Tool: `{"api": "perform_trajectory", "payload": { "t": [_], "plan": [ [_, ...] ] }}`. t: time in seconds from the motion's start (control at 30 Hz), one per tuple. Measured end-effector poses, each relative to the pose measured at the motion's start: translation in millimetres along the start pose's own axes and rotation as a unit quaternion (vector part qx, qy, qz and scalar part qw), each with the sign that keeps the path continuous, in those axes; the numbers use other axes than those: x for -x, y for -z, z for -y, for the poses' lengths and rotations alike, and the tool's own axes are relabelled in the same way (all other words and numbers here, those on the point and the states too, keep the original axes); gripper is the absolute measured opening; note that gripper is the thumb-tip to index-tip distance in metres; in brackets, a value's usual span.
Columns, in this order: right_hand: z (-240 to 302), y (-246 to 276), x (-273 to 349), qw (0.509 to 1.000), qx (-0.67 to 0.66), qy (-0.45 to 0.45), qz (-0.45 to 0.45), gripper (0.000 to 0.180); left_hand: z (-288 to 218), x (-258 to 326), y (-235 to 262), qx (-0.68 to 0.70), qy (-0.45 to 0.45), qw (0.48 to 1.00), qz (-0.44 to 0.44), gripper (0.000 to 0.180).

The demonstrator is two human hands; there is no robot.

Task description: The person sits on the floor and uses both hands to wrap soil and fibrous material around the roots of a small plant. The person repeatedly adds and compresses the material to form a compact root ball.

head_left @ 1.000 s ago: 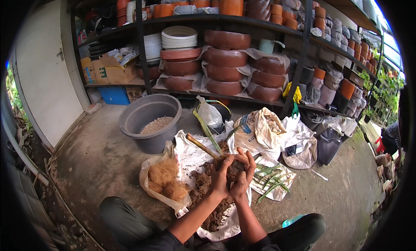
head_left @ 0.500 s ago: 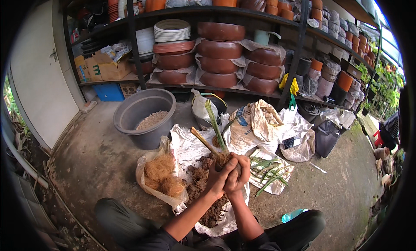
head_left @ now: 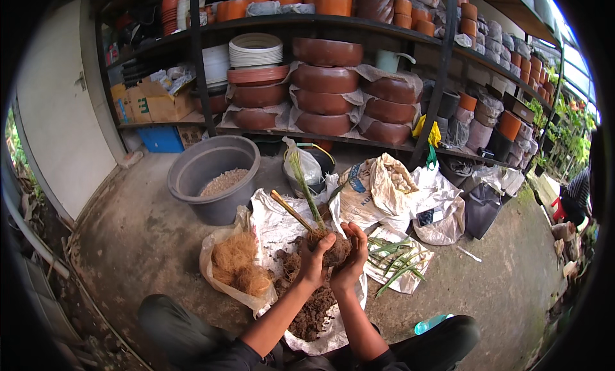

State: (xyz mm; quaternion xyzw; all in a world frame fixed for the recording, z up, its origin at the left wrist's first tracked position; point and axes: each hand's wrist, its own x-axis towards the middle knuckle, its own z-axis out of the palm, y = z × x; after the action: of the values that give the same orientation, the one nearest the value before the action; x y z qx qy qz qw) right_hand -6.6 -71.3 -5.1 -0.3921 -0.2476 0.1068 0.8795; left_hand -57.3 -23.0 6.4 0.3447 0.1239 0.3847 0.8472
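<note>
Between my hands is a plant's root ball, a brown clump of soil and fibre. A green stem and a shorter brown cut stem rise from it, leaning left. My left hand grips the clump's left side, thumb on top. My right hand cups its right side with curved fingers. Below lies dark soil on a white sack. To the left, brown coconut fibre fills an opened bag.
Behind stand a grey tub of pale gravel, a black bucket and a bulging sack. Cut green leaves lie at right, a teal bottle by my knee. Shelves of pots line the back; another person is far right.
My hands have loosened from a tight clasp, and my right hand has opened out a little around the root ball. More of the clump shows, and the stems lean further left.
</note>
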Motion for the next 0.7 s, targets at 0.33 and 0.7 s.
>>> {"api": "perform_trajectory", "payload": {
  "t": [0.33, 0.7],
  "plan": [
    [35, 2, -9, 0.994, 0.103, -0.01, 0.033, 0.033, 1, 19, -19, -0.164, -0.098, 0.982, -0.005, 0.038],
    [32, -8, 7, 0.958, 0.182, 0.187, 0.122, 0.036, 2, 19, -16, -0.129, -0.157, 0.979, -0.001, 0.021]
  ]
}}
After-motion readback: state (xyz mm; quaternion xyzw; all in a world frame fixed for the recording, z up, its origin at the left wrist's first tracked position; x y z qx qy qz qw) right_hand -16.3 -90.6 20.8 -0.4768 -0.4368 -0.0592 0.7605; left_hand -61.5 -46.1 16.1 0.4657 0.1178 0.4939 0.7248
